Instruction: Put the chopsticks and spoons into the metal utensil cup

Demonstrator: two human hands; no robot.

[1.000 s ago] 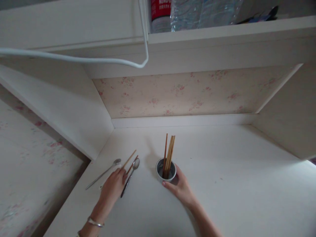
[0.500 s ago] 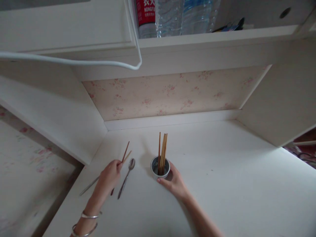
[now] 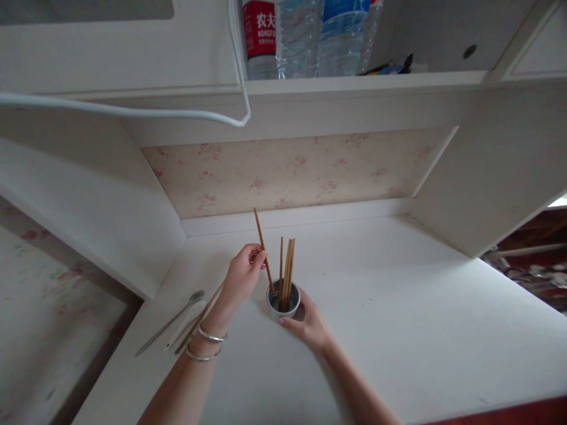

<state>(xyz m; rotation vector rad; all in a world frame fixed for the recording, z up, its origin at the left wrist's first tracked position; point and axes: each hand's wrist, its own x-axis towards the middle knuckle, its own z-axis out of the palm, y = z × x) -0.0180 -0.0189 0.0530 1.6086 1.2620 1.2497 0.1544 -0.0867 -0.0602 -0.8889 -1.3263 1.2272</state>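
Note:
My left hand [image 3: 241,273] pinches a brown wooden chopstick [image 3: 259,228] between thumb and fingers. The chopstick is tilted, its lower end inside the rim of a small grey metal cup [image 3: 273,310]. Several chopsticks [image 3: 287,265] stand upright in that cup. My right hand [image 3: 312,328] is wrapped around the cup's right side, with the thumb at the front. Left of my left forearm, a long-handled spoon [image 3: 167,323] lies on the white tabletop. Between it and the forearm lie a brown chopstick [image 3: 188,337] and a pale utensil, partly hidden.
White side panels [image 3: 487,171] and a floral-papered back wall [image 3: 301,171] enclose the tabletop [image 3: 390,307]. Overhead, plastic bottles [image 3: 299,41] stand on a shelf. A white cable [image 3: 133,112] hangs below the cupboard at upper left.
My left hand has moved right from beside the spoon to the cup, bringing a chopstick over its rim. My right hand stays on the cup. The view has shifted slightly.

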